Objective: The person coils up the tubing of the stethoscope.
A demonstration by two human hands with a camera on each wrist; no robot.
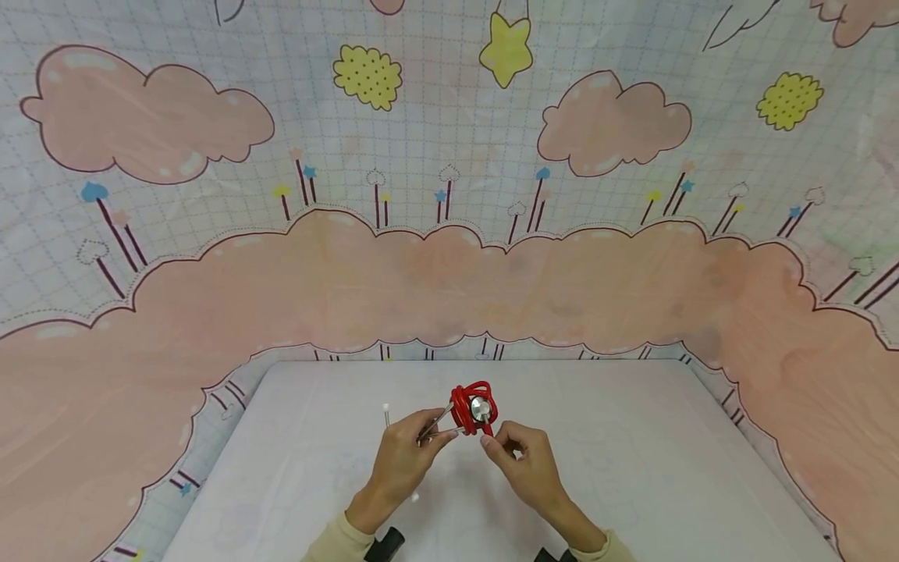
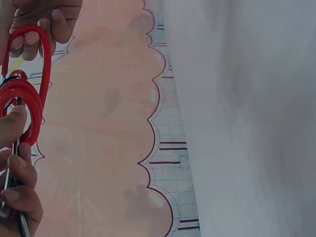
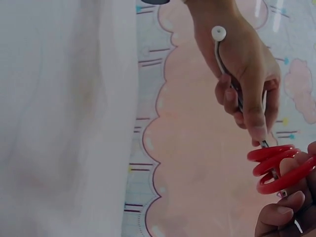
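A stethoscope with red tubing [image 1: 460,412] wound into a compact coil hangs above the white table, its round silver chestpiece [image 1: 481,408] facing up in the head view. My left hand [image 1: 406,453] grips the metal ear tubes at the coil's left. One white ear tip [image 3: 218,33] sticks out past that hand in the right wrist view. On the coil's right, my right hand [image 1: 528,462] pinches the red tubing near the chestpiece between thumb and fingers. In the left wrist view, a red loop [image 2: 47,64] stretches up to the right hand's curled fingers [image 2: 30,42].
The white tabletop [image 1: 632,437] lies beneath both hands. Behind and around it hangs a printed cloth [image 1: 492,289] with clouds and stars. Beige sleeves [image 1: 337,540] and black wrist straps [image 1: 385,545] show at the bottom edge.
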